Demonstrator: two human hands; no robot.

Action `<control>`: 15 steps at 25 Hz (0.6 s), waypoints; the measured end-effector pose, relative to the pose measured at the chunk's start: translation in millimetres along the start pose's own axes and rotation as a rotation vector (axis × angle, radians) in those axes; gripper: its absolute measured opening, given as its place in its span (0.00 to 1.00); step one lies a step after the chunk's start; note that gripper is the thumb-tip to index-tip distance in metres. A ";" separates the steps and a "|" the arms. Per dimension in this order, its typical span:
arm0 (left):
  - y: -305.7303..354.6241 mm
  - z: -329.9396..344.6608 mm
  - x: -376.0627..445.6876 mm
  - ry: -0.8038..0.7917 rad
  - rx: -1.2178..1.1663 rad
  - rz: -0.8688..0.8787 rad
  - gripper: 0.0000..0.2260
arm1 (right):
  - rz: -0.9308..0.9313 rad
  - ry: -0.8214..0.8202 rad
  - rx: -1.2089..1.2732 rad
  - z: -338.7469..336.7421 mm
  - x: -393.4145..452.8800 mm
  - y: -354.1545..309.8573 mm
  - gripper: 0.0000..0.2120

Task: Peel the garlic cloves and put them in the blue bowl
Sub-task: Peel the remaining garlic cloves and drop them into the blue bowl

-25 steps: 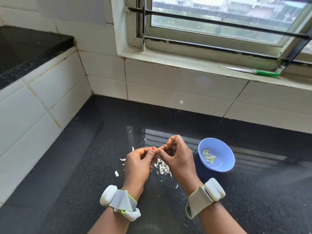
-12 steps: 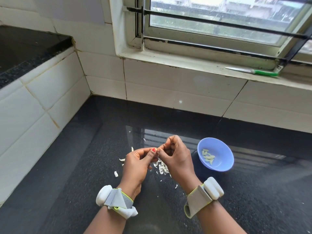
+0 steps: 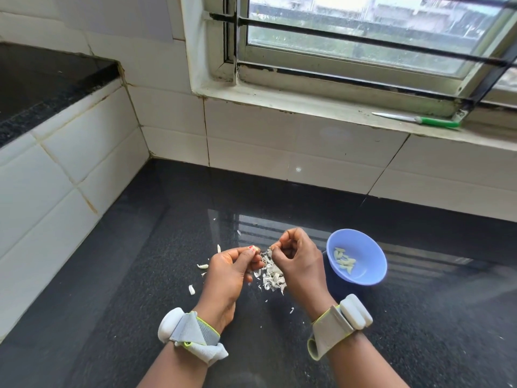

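Overhead, head view only. Left hand (image 3: 228,271) and right hand (image 3: 298,260) meet fingertip to fingertip above the black counter (image 3: 140,275). Both have fingers curled, pinching a small pale bit between them; it is too small and too hidden to say whether it is clove or skin. Directly under the hands lies a heap of white garlic peel (image 3: 272,277), with stray flakes scattered to the left and toward the near edge of the frame.

Blue bowl (image 3: 372,271) sits on the counter just right of the right hand, rim tilted toward the camera. Peeled cloves (image 3: 344,260) lie in it, clustered on the left inner wall.

Each wrist carries a grey strap with a white pod.

Counter edges: white tiled wall (image 3: 279,147) at the back, a tiled step up to a higher black ledge (image 3: 36,82) at left; the two meet in a corner behind and left of the hands. Wide bare counter between hands and back wall, and to the right past the bowl.

Window sill (image 3: 321,107) above the back tiles holds a green-handled knife (image 3: 419,119), well apart from the hands.
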State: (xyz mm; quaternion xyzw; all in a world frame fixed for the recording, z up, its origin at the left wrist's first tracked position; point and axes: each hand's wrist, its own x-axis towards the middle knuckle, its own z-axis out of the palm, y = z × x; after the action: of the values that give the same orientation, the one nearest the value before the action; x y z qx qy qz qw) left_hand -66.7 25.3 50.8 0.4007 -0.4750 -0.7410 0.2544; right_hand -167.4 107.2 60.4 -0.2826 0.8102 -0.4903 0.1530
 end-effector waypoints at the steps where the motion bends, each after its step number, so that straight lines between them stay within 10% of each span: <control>1: 0.8 -0.6 -0.2 0.002 -0.002 0.000 0.06 | 0.001 -0.033 -0.047 -1.5 2.7 2.7 0.09; 15: -0.6 -2.6 -2.6 0.059 0.226 0.128 0.07 | -0.250 -0.086 -0.134 3.2 -1.9 1.6 0.03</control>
State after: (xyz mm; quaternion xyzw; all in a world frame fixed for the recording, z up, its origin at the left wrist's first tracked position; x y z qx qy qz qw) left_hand -63.1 26.2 50.6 0.4174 -0.5722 -0.6530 0.2684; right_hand -164.7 106.7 57.4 -0.4115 0.7922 -0.4379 0.1060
